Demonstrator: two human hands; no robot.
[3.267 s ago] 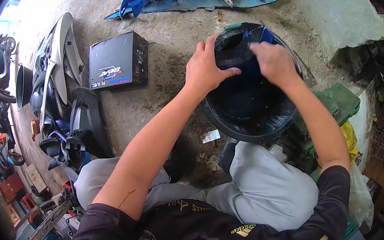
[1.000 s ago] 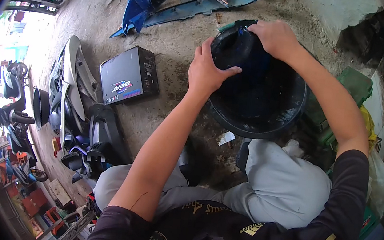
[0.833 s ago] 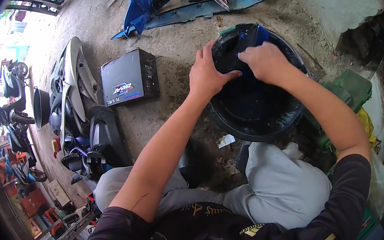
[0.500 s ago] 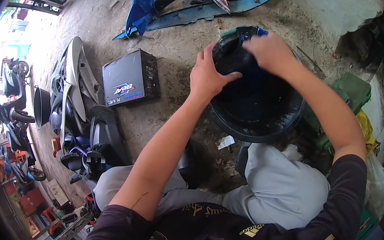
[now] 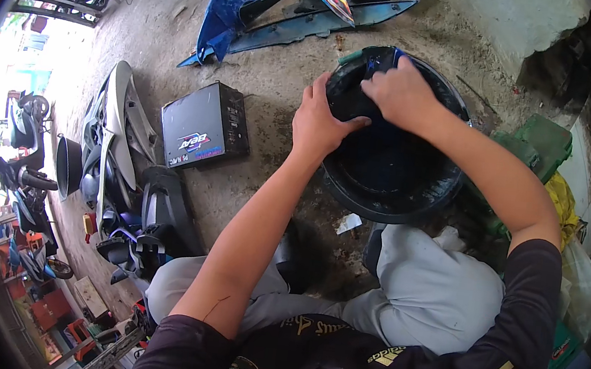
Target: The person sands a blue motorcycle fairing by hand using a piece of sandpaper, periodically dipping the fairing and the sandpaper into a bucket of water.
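A round black basin (image 5: 388, 206) stands on the floor before my knees, its inside dark and wet. My left hand (image 5: 319, 120) grips its left side, fingers along the outside and thumb reaching inward. Whether those fingers also pinch the dark piece in the basin cannot be made out. That piece, a dark panel (image 5: 376, 64) with blue patches and a greenish edge, leans against the far rim. Over it, my right hand (image 5: 400, 98) is closed with fingers curled down and the index finger raised near a blue edge. Whatever it holds is hidden beneath the fingers.
Left of the basin lie a black box (image 5: 203, 130) and grey-black motorcycle panels (image 5: 124, 121). Blue fairing pieces (image 5: 230, 20) are on the floor beyond. At right are a green case (image 5: 540, 147) and a yellow bag (image 5: 563, 204). Motorcycles (image 5: 24, 168) stand far left.
My right hand has shifted slightly left and down over the dark panel, and it is less blurred now. My left hand keeps its place. The view has tilted slightly.
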